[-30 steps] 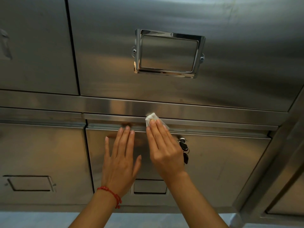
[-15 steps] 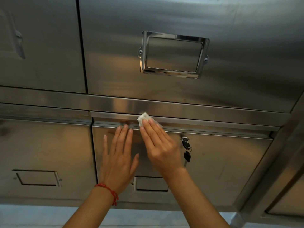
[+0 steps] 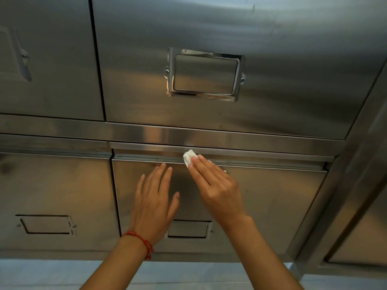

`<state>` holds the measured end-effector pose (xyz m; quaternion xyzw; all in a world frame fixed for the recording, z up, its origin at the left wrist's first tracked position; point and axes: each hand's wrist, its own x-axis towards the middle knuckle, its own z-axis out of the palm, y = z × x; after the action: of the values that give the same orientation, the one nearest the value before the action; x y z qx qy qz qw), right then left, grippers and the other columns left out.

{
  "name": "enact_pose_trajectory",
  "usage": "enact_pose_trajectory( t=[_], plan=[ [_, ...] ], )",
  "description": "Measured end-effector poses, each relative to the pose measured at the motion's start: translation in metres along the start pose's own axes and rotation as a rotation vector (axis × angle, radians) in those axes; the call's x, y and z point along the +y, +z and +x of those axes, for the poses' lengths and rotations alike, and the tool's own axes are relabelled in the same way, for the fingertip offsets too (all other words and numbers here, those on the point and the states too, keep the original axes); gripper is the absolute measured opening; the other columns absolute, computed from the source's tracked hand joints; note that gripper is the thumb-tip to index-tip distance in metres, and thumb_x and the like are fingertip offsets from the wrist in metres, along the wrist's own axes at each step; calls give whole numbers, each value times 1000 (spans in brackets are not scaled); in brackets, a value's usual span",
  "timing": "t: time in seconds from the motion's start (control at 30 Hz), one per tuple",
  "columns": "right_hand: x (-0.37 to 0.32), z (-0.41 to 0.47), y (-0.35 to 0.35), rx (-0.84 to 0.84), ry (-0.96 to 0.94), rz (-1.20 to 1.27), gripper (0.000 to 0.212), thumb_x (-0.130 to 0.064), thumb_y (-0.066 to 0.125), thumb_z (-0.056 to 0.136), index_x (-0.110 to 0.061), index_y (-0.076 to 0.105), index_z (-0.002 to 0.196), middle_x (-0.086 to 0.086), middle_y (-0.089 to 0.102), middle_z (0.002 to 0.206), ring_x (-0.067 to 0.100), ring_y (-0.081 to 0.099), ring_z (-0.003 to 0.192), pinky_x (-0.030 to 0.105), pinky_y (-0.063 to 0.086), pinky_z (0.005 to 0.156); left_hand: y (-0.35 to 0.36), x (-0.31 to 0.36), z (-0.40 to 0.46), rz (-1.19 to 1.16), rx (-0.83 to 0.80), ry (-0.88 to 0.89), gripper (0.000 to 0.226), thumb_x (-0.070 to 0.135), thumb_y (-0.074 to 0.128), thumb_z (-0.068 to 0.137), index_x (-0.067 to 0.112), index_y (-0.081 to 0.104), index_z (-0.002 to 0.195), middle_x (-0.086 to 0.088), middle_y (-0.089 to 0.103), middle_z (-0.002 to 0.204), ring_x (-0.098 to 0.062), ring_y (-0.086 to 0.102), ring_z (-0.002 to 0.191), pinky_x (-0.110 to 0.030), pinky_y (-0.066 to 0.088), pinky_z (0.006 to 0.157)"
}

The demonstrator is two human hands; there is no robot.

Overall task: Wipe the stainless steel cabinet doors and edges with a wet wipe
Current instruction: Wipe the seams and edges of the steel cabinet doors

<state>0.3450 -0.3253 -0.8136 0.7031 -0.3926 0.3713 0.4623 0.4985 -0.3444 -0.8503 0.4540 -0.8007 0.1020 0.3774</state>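
Observation:
A small folded white wet wipe point(image 3: 188, 156) lies on the top edge point(image 3: 261, 159) of the lower middle stainless steel door point(image 3: 272, 197). My right hand point(image 3: 215, 185) presses it there with straight fingers, the wipe poking out past the fingertips. Flat against the same door, just left of the right hand, rests my left hand point(image 3: 155, 204) with fingers spread; a red string bracelet circles its wrist. The right hand covers most of the door's lock.
Above runs a horizontal steel rail point(image 3: 83, 127), then an upper door with a chrome label holder point(image 3: 205, 74). Another door point(image 3: 54, 185) sits to the left. A steel corner post point(image 3: 335, 185) rises at the right. Pale floor point(image 3: 41, 275) shows below.
My right hand slid the wipe left along the door's top edge, then back to the right. It now hides the hanging keys. The left hand stayed flat on the door.

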Motion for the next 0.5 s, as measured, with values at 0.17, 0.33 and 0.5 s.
enact_pose_trajectory(
  t=[0.17, 0.33, 0.5],
  plan=[
    [16, -6, -20, -62, 50, 29, 56, 0, 17, 100, -1, 73, 101, 14, 69, 109, 26, 67, 100, 35, 57, 78, -9, 21, 10, -76, -18, 29, 51, 31, 37, 87, -2, 60, 118, -20, 60, 120, -35, 58, 111, -58, 40, 95],
    [32, -10, -40, -109, 87, 26, 39, 5, 40, 82, -1, 72, 103, 12, 68, 110, 25, 67, 99, 34, 58, 78, -19, 41, 25, -155, -82, 29, 51, 33, 35, 87, 2, 62, 116, -15, 62, 118, -32, 58, 111, -52, 43, 95],
    [44, -9, -56, -149, 138, 39, 40, 2, 40, 78, -2, 73, 101, 10, 71, 105, 24, 69, 94, 33, 59, 71, -30, 54, 38, -165, -158, 66, 57, 40, 30, 86, 4, 63, 116, -13, 62, 117, -30, 57, 113, -43, 40, 96]
  ],
)
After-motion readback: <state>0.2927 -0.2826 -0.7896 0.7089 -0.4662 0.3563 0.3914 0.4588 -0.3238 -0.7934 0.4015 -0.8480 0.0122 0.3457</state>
